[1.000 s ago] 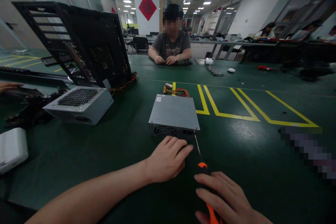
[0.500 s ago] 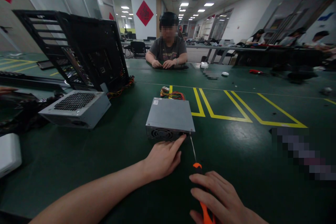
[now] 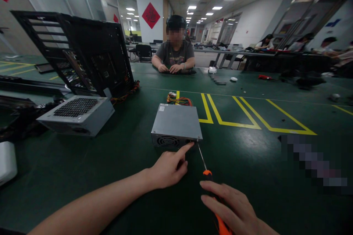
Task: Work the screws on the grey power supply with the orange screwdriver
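A grey power supply box (image 3: 176, 121) lies on the green table (image 3: 132, 161) in front of me, coloured wires (image 3: 180, 100) trailing from its far end. My left hand (image 3: 168, 167) points with the forefinger at the box's near face, by the fan grille; the other fingers are curled in. My right hand (image 3: 234, 211) grips the orange-and-black handle of a screwdriver (image 3: 209, 183). Its thin shaft runs up to the box's near right corner.
A second grey power supply (image 3: 75, 114) lies to the left, before an open black computer case (image 3: 82, 53). A white box (image 3: 7, 161) sits at the left edge. A person (image 3: 174, 53) sits across the table. Yellow lines (image 3: 248, 117) mark the surface on the right.
My left hand went from lying flat near the box to pointing one finger at its near face. The view shifted slightly; the screwdriver tip stays at the box's corner.
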The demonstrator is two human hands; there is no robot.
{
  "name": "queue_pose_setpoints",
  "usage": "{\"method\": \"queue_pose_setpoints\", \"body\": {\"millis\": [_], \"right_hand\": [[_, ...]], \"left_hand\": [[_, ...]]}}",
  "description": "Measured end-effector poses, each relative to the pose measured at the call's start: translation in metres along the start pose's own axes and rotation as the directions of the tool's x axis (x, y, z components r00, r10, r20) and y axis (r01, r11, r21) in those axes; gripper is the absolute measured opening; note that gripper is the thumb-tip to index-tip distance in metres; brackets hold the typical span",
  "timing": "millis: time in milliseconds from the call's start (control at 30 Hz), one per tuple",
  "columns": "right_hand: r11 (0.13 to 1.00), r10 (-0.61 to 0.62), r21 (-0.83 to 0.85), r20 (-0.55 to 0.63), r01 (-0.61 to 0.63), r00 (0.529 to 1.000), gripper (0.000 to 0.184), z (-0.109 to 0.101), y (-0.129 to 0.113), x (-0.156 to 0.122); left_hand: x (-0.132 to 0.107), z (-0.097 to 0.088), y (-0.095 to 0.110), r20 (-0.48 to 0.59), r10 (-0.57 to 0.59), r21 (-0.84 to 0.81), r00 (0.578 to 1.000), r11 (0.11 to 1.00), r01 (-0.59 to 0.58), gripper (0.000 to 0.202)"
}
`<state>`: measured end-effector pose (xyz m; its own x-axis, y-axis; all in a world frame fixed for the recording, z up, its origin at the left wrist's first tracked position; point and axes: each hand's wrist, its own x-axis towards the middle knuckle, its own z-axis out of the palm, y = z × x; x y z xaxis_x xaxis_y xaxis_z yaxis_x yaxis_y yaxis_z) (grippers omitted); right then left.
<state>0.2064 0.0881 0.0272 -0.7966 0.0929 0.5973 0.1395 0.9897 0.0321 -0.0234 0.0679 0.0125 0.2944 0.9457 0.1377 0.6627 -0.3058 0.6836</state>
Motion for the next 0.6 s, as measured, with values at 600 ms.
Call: {"method": "queue_pose_setpoints", "body": {"millis": [600], "right_hand": [[0.996,0.085,0.04,-0.069,-0.082,0.994,0.014,0.005,-0.015,0.017]], "left_hand": [[0.0,0.003,-0.003,-0.012,0.002,0.002,1.0,1.0,-0.002,0.063]]}}
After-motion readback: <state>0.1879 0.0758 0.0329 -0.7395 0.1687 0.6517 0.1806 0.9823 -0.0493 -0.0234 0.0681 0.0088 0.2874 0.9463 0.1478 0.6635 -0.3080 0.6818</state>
